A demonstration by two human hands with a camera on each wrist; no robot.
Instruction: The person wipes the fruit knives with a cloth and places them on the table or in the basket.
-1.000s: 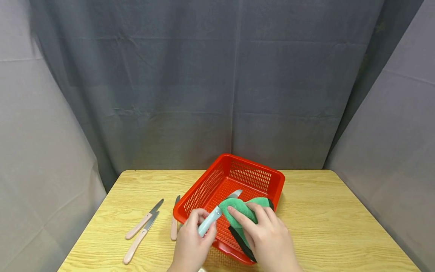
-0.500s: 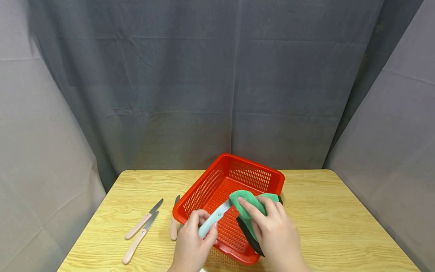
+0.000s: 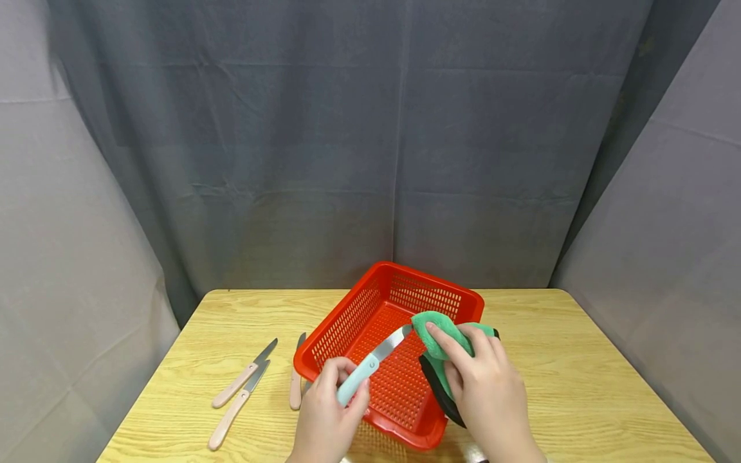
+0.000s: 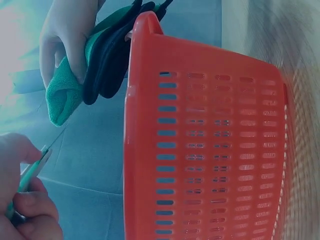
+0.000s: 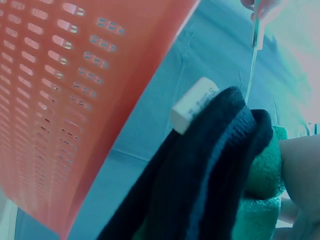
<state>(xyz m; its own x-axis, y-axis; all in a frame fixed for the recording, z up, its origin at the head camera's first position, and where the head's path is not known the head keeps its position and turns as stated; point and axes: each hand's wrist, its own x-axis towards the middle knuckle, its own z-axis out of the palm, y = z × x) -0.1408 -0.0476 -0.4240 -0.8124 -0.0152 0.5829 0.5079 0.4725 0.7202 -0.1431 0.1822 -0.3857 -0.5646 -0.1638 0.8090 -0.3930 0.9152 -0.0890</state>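
Note:
Over the near part of the red basket, my left hand grips a knife by its light-blue handle. The blade points up and to the right, mostly bare. At its tip is a green cloth with black edging, folded over and pinched in my right hand. In the left wrist view the cloth hangs folded from the fingers, close to the blade tip. The right wrist view shows the cloth's black edging and a small white tag, with the knife beyond.
The red plastic basket stands tilted on the wooden table. Left of it lie two knives with pale wooden handles. Another such knife lies against the basket's left side. Grey curtains hang around the table.
My right hand has slid the cloth up and right along the blade to its tip, baring the blade. The left hand with the knife has stayed nearly still.

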